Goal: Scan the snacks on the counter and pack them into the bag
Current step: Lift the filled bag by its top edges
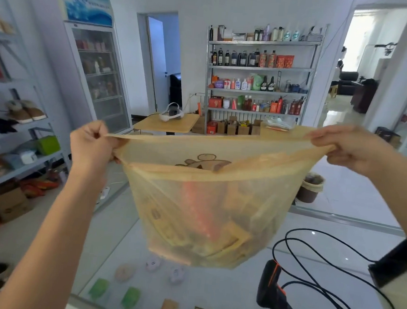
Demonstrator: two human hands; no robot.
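Observation:
A translucent yellow plastic bag (209, 193) hangs in the air above the glass counter (235, 293). Several snack packets (203, 234), one of them red, show through its lower half. My left hand (92, 143) grips the left end of the bag's rim in a fist. My right hand (354, 148) pinches the right end of the rim. The rim is stretched wide and level between the two hands.
A black and orange barcode scanner (274, 291) lies on the counter at the lower right, its black cable (330, 266) looping beside it. Small goods (134, 283) sit inside the glass case. Shelves (259, 80), a fridge (99, 77) and a small table (168, 124) stand behind.

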